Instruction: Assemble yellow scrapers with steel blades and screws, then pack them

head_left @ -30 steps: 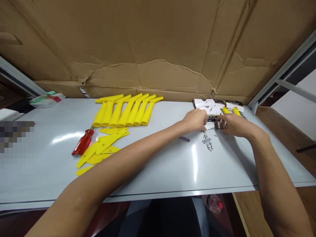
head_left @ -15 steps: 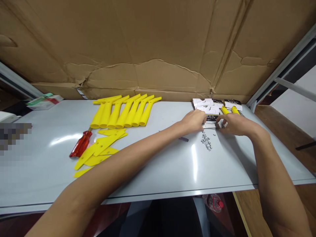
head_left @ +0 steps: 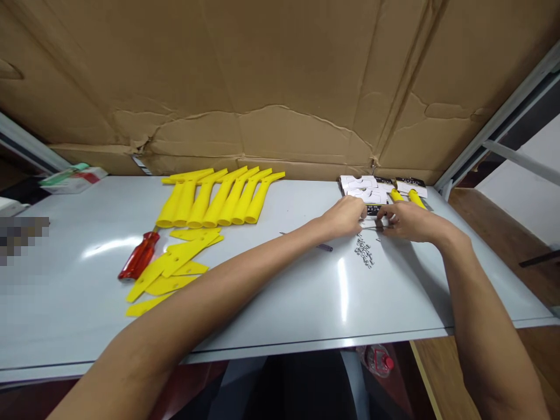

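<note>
Between our two hands lies the pale strip (head_left: 370,223) of card or similar flat stock, at the right of the worktop (head_left: 284,309), just in front of the white-and-black cards (head_left: 363,184). Compared with half a second ago, it shows less white face and a darker lower edge, so we judge it is being tipped or folded rather than carried: our hands are at nearly the same spot. The fingers of our left hand (head_left: 347,216) bend at its left end, those of our right hand (head_left: 413,221) at its right; we cannot tell whether either set grips it or only touches it.

Just nearer us, the small metal screws (head_left: 364,252) lie in their loose heap, unchanged. Two yellow handles (head_left: 415,198) rest beyond our right hand. Well to the left, the row of yellow tubes (head_left: 219,201), the flat yellow pieces (head_left: 190,252) and the red-handled screwdriver (head_left: 140,255) stay untouched.
</note>
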Motion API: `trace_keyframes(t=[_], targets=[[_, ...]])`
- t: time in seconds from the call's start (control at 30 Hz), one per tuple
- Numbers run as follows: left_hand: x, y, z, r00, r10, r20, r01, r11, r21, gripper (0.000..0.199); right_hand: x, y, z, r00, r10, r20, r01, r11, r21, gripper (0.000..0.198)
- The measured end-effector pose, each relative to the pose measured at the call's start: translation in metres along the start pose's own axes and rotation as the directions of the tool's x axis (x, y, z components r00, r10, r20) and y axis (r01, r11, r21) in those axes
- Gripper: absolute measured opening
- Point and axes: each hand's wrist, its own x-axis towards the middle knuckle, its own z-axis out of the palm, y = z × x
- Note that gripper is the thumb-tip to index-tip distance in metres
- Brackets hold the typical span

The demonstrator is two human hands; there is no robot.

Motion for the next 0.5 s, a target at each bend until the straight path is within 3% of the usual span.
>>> trace_keyframes(t=[0.17, 0.5], targets=[[0.0021, 0.0034, 0.0001, 1.000, -0.002, -0.001, 0.002, 0.999, 0.033, 0.031, 0.0010, 0.0032, 0.0045, 0.992, 0.127, -0.023, -0.129, 0.983, -0.133, 0.032], [0.0036, -0.0026, -0.0016, 1.000, 0.029, -0.001, -0.029, 1.000, -0.006, 0.019, 0.0009, -0.0017, -0.0007, 0.991, 0.123, 0.056, -0.125, 0.992, 0.028, 0.036]])
